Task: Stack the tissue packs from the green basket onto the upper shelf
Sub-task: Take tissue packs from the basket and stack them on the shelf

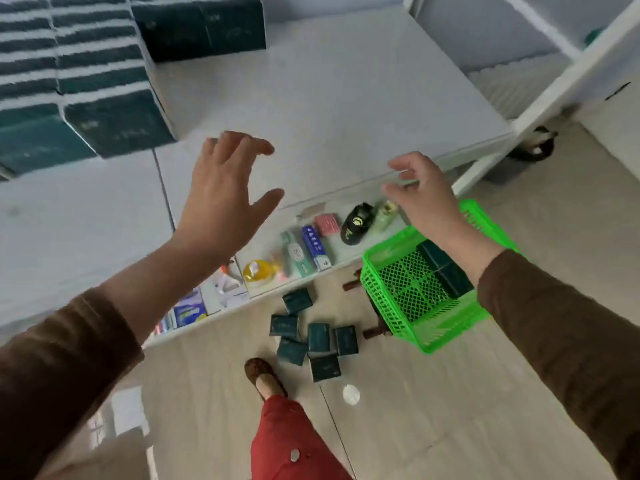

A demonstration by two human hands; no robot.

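Note:
Dark green tissue packs (114, 123) stand stacked in tall columns at the left of the white upper shelf (346, 109), with another block (201, 27) further back. My left hand (225, 192) hovers above the shelf's front part with fingers spread, holding nothing. My right hand (422, 192) hangs over the shelf's front edge, fingers loosely bent and empty. Below it the green basket (391, 289) sits tilted on a low stand, with dark packs (446, 271) inside. Several loose packs (318, 337) lie on the floor.
A lower shelf (343, 254) holds small goods: a blue box (315, 247), a yellow bottle (258, 270), a pink pack (327, 224) and a black item (358, 221). My foot (265, 379) and red trouser leg stand near the floor packs. A white shelf post (568, 77) rises at right.

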